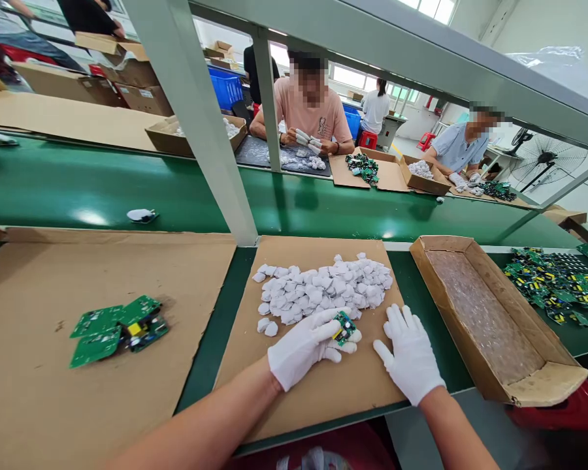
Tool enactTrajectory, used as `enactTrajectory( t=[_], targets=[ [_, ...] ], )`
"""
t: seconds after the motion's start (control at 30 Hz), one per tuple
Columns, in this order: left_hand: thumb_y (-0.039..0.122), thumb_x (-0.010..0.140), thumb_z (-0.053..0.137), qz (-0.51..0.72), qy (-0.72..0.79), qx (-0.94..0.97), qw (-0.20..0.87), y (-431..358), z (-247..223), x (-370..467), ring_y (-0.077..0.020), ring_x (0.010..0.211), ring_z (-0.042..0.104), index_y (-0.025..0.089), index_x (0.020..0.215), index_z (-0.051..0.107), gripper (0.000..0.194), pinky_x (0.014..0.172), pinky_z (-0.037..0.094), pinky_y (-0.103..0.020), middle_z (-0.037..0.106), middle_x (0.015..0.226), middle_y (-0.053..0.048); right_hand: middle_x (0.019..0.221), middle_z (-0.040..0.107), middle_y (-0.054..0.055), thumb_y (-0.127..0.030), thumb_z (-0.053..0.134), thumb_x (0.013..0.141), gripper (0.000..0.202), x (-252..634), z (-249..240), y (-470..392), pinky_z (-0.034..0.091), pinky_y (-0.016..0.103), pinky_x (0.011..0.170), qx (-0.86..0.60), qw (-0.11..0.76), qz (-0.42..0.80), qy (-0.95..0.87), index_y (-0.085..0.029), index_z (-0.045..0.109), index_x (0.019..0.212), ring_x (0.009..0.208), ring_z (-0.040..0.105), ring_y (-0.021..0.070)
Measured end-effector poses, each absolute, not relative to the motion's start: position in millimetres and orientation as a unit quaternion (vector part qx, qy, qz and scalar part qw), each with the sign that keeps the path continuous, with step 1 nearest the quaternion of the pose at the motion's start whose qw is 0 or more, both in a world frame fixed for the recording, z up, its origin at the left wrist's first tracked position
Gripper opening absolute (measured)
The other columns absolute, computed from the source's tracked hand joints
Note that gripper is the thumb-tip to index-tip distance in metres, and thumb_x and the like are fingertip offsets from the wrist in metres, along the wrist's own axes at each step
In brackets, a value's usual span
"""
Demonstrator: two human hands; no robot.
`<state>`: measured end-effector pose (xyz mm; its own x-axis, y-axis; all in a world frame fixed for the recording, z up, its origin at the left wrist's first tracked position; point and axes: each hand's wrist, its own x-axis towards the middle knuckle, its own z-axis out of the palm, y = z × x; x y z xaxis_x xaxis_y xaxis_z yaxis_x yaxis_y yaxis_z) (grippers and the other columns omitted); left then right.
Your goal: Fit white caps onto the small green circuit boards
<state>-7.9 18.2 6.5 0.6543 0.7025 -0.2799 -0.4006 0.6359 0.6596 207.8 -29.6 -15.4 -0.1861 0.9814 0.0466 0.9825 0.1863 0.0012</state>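
Note:
My left hand [313, 344], in a white glove, holds a small green circuit board [343, 328] between thumb and fingers, just in front of a heap of white pieces [323, 287]. The heap lies on a cardboard sheet [294, 391]. To the right, my right hand [408, 352], also gloved, rests palm down near the sheet's right edge, fingers spread, holding nothing. Larger green boards [98, 333] and a board with a yellow part [144, 328] lie on another cardboard sheet [44, 405] at the left.
An open cardboard box [485, 313] stands at the right, beside piled circuit boards [558, 284]. Behind a grey metal post [200, 117] runs a green belt [186, 189] carrying a white-covered piece [142, 215]. Gloved people work across it.

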Motion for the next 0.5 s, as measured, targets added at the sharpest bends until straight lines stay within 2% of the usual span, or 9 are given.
enactTrajectory(
  t=[0.07,0.13,0.23,0.33,0.4,0.5],
  targets=[
    [0.034,0.075,0.065,0.316,0.272,0.282,0.864,17.3,6.8,-7.6,-0.0139,0.072,0.064,0.015,0.113,0.052,0.045,0.052,0.045,-0.017,0.062,0.107,-0.015,0.145,0.027,0.018,-0.043,0.054,0.079,0.074,206.5,-17.7,-32.1,0.021,0.050,0.107,-0.615,0.025,-0.005,-0.788,-0.005,0.033,0.139,0.134,0.021,0.0357],
    [0.033,0.075,0.065,0.315,0.275,0.285,0.863,16.4,7.9,-7.5,-0.0113,0.066,0.063,0.015,0.114,0.052,0.045,0.047,0.043,-0.017,0.059,0.113,-0.015,0.149,0.019,0.014,-0.045,0.059,0.073,0.085,203.1,-19.1,-37.0,0.020,0.049,0.108,-0.554,0.020,0.022,-0.832,-0.009,0.026,0.142,0.135,0.018,0.0340],
    [0.032,0.075,0.065,0.309,0.277,0.290,0.862,15.3,11.1,-7.8,-0.0080,0.061,0.059,0.016,0.115,0.052,0.045,0.044,0.038,-0.015,0.058,0.116,-0.016,0.148,0.024,0.011,-0.041,0.057,0.077,0.073,204.7,-19.0,-37.4,0.019,0.051,0.108,-0.549,0.015,0.022,-0.835,-0.015,0.031,0.141,0.134,0.021,0.0328],
    [0.029,0.073,0.067,0.291,0.278,0.302,0.864,14.5,13.5,-8.4,-0.0087,0.063,0.059,0.018,0.119,0.049,0.050,0.045,0.038,-0.016,0.058,0.115,-0.016,0.143,0.033,0.016,-0.040,0.051,0.082,0.061,209.9,-18.5,-33.0,0.021,0.054,0.106,-0.618,0.033,-0.013,-0.785,-0.010,0.042,0.135,0.133,0.023,0.0352],
    [0.029,0.072,0.068,0.282,0.273,0.306,0.867,14.4,13.5,-8.7,-0.0091,0.064,0.059,0.019,0.122,0.047,0.055,0.046,0.038,-0.016,0.059,0.115,-0.016,0.146,0.028,0.015,-0.043,0.053,0.079,0.070,209.7,-18.9,-33.3,0.022,0.052,0.106,-0.593,0.040,-0.005,-0.804,-0.009,0.036,0.138,0.134,0.021,0.0349],
    [0.031,0.072,0.068,0.274,0.272,0.314,0.867,15.5,12.1,-9.2,-0.0090,0.064,0.059,0.019,0.123,0.045,0.058,0.045,0.037,-0.016,0.058,0.115,-0.016,0.148,0.022,0.012,-0.042,0.056,0.077,0.076,208.7,-19.5,-35.4,0.021,0.050,0.108,-0.542,0.034,0.012,-0.840,-0.014,0.028,0.142,0.134,0.021,0.0326]
  ],
)
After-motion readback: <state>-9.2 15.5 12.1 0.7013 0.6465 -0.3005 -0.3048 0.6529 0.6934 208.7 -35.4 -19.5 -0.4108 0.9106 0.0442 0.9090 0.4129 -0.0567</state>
